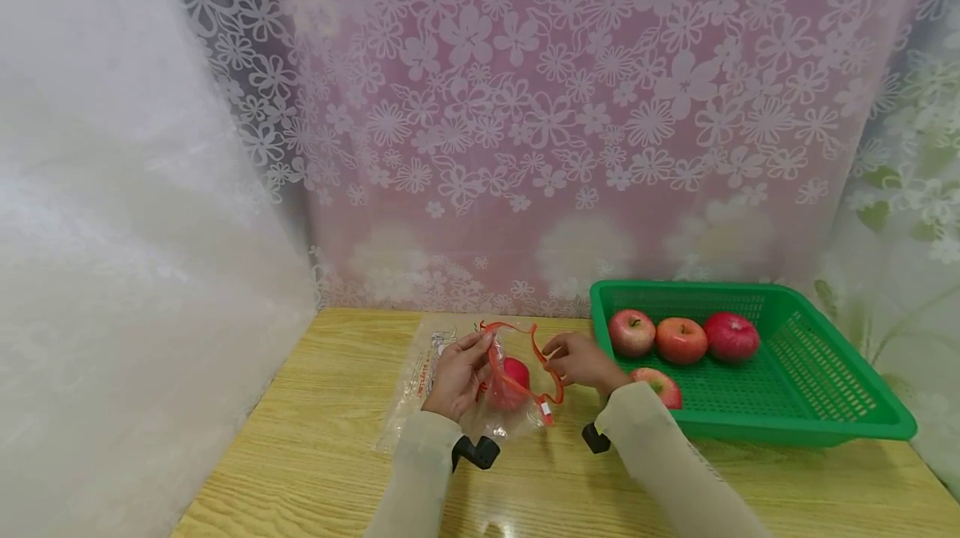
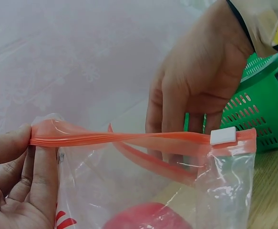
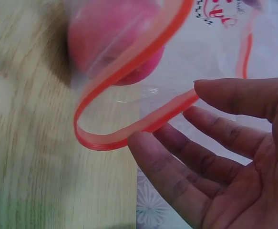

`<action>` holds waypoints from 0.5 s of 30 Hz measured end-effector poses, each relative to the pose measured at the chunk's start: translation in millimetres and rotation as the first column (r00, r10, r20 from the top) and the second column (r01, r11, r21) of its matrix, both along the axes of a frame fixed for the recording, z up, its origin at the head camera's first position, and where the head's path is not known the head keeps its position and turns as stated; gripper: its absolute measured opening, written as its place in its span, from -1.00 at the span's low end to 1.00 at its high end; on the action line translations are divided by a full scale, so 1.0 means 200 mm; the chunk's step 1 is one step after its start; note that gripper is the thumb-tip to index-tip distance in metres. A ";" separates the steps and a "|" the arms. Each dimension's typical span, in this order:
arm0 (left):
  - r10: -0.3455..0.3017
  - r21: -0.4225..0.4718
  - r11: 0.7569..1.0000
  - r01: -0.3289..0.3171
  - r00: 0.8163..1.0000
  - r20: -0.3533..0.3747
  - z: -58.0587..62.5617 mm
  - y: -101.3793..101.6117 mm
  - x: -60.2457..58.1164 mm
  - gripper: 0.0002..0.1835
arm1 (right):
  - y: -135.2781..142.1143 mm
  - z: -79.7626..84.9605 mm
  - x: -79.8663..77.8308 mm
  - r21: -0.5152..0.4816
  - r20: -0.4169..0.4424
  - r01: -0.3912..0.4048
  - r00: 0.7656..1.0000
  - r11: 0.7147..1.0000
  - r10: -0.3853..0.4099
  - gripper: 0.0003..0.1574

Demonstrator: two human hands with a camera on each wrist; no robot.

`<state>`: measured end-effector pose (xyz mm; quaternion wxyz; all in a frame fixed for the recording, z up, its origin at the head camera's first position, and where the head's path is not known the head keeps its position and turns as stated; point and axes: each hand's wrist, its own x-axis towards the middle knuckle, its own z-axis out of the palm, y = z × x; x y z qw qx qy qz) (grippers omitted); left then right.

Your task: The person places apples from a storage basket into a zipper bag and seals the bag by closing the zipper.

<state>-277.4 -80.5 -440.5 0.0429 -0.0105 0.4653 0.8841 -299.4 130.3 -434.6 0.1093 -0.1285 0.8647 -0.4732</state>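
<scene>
A clear plastic slider bag (image 2: 91, 176) with an orange rim and red print stands with its mouth spread apart. Inside its lower part lies a red apple (image 1: 516, 374), seen through the film. My left hand (image 1: 454, 375) pinches the rim's left end between thumb and fingers. On the opposite side, my right hand (image 1: 587, 361) holds the rim lightly, the thumb (image 3: 234, 95) on one face and the fingers (image 3: 169, 167) on the other. A white slider (image 2: 223, 136) sits at the rim's near right end.
To the right, a green plastic basket (image 1: 780, 425) holds several apples: three in a row at the back and one red-yellow apple (image 1: 660, 388) near the front left, partly behind my right wrist. The wooden table (image 1: 300, 438) meets a flowered curtain (image 1: 480, 188) behind.
</scene>
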 end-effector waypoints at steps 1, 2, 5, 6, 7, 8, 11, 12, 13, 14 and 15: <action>-0.001 -0.001 1.000 0.001 1.000 -0.001 0.00 0.00 0.00 -0.89 | 0.00 0.00 0.00 0.016 -0.006 0.002 1.000 1.000 -0.002 -0.70; -0.001 -0.002 1.000 0.001 1.000 0.001 0.00 0.00 0.00 -0.88 | -0.01 -0.01 0.00 0.030 -0.013 0.005 1.000 1.000 -0.004 -0.70; 0.001 -0.005 1.000 -0.001 1.000 -0.003 0.01 0.00 0.00 -0.88 | -0.02 -0.03 -0.01 0.076 -0.031 0.007 1.000 0.997 -0.005 -0.71; 0.003 -0.004 1.000 -0.003 1.000 0.000 0.01 0.00 0.00 -0.88 | -0.02 -0.04 -0.01 0.091 -0.037 0.007 0.999 0.996 -0.004 -0.72; 0.003 -0.001 1.000 -0.003 1.000 0.001 0.01 0.00 0.00 -0.87 | -0.02 -0.05 -0.02 0.106 -0.043 0.008 0.999 0.994 -0.004 -0.73; 0.003 0.001 1.000 -0.003 1.000 0.001 0.01 0.00 0.00 -0.86 | -0.02 -0.06 -0.02 0.120 -0.051 0.002 0.999 0.993 0.004 -0.75; 0.002 0.012 1.000 -0.002 1.000 0.000 0.02 0.00 0.00 -0.85 | -0.03 -0.07 -0.02 0.155 -0.061 0.001 0.998 0.988 0.009 -0.85; 0.000 0.017 1.000 0.000 1.000 -0.002 0.02 0.00 0.00 -0.85 | -0.03 -0.07 -0.02 0.164 -0.062 -0.001 0.998 0.986 0.011 -0.89; -0.003 0.021 1.000 0.003 1.000 -0.007 0.02 0.00 0.00 -0.85 | -0.03 -0.07 -0.02 0.175 -0.065 -0.001 0.998 0.985 0.013 -0.92; -0.005 0.023 1.000 0.005 1.000 -0.012 0.02 0.00 0.00 -0.85 | -0.03 -0.07 -0.02 0.185 -0.069 -0.002 0.998 0.983 0.015 -0.93; -0.006 0.027 1.000 0.007 1.000 -0.015 0.02 0.00 0.00 -0.86 | -0.03 -0.07 -0.02 0.201 -0.068 0.004 0.998 0.980 0.010 -0.92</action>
